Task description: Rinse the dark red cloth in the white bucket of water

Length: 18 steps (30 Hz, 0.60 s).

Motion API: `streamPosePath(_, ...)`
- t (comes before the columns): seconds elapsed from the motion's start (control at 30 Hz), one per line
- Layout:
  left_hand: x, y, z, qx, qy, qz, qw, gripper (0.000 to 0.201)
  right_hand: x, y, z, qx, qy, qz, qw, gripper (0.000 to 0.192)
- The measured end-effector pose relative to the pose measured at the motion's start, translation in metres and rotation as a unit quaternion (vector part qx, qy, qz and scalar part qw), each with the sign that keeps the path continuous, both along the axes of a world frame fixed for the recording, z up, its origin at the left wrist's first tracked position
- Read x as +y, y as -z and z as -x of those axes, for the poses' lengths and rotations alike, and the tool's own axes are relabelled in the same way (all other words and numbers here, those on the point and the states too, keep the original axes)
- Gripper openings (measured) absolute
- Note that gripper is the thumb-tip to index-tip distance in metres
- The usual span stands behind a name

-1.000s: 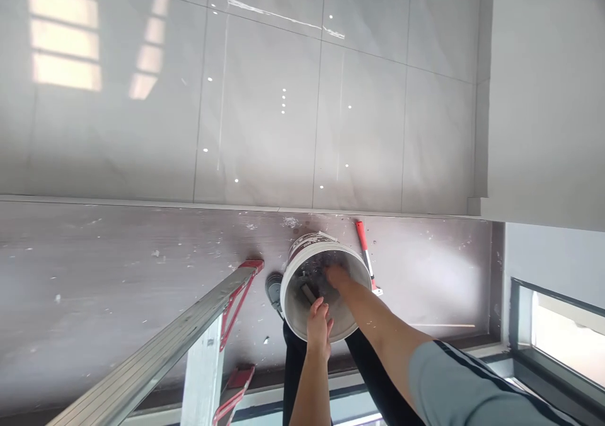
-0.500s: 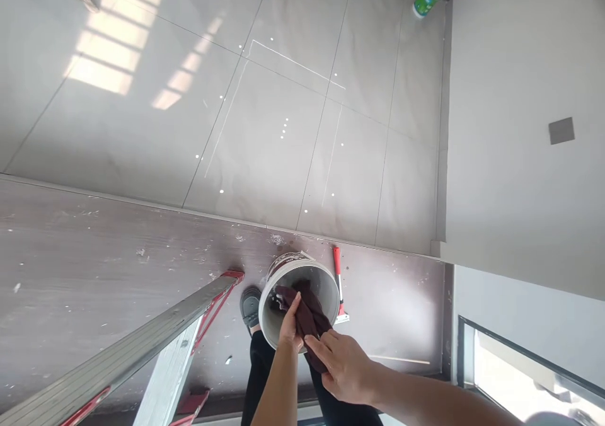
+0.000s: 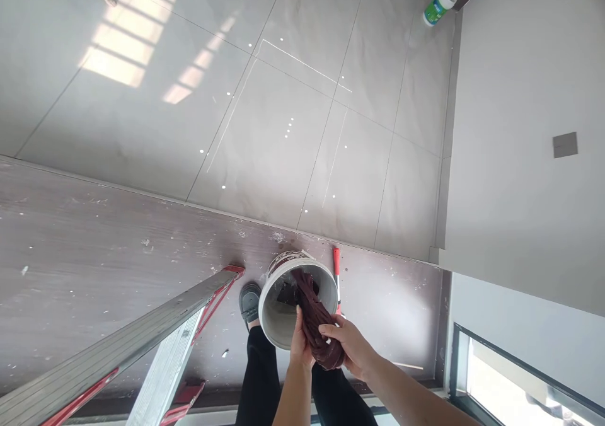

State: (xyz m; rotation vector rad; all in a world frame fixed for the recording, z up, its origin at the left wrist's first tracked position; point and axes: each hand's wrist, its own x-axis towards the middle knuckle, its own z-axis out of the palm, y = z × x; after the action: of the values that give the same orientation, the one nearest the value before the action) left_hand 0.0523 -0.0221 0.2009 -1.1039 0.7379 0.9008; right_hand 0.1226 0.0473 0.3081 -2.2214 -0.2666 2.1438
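Right at the bottom middle of the view, a dark maroon cloth, twisted into a thick rope (image 3: pixel 317 328), hangs between two bare hands, with its far end trailing down into a round white plastic bucket (image 3: pixel 278 325). The left hand (image 3: pixel 301 344) is clenched around the near part of the cloth from the left side, fingers wrapped over it. The right hand (image 3: pixel 350 347) grasps the bunched near end from the right, thumb on top, so both hands hold the cloth just above the bucket's near rim. Inside the bucket, beside the cloth, lies something dark that is too shadowed to make out.

The bucket stands on a dark brown wood-grain floor strip speckled with white flecks (image 3: pixel 118 256). Just beside its right wall lies a slim scraper with a red handle (image 3: pixel 336 268). Below the hands show the person's black trouser legs (image 3: pixel 259 375), and a grey shoe (image 3: pixel 248 300) sits just left of the bucket.

To the left, a silver aluminium stepladder with red braces (image 3: pixel 155 344) slants up from the lower left corner, its red foot near the shoe. Beyond the brown strip spreads a glossy pale grey tiled floor (image 3: pixel 265 130) with bright window reflections. Far off at the top right stands a small green and white canister (image 3: pixel 438 4), next to a plain grey wall (image 3: pixel 520 98) carrying a small square grey plate (image 3: pixel 564 144).
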Motion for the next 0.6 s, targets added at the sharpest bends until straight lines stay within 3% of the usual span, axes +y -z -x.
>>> streamPosePath(0.13, 0.0, -0.006, -0.012, 0.023, 0.02, 0.038, 0.999, 0.026, 0.005, 0.01, -0.007, 0.014, 0.006, -0.068, 0.998, 0.06)
streamPosePath(0.23, -0.004, -0.015, -0.023, 0.057, 0.016, 0.037, 0.998, 0.035, 0.006, 0.024, -0.008, 0.007, -0.017, -0.096, 0.995, 0.071)
streamPosePath(0.33, -0.008, -0.025, -0.029, 0.088, 0.006, 0.037, 0.995, 0.044, -0.004, 0.036, -0.011, -0.084, -0.044, -0.096, 0.991, 0.083)
streamPosePath(0.5, -0.016, -0.036, -0.031, 0.133, 0.048, 0.055, 0.988, 0.046, -0.027, 0.039, -0.019, -0.156, -0.127, -0.105, 0.974, 0.056)
streamPosePath(0.6, -0.02, -0.036, -0.028, 0.137, 0.087, 0.065, 0.985, 0.05, -0.038, 0.031, -0.023, -0.203, -0.21, -0.145, 0.945, 0.057)
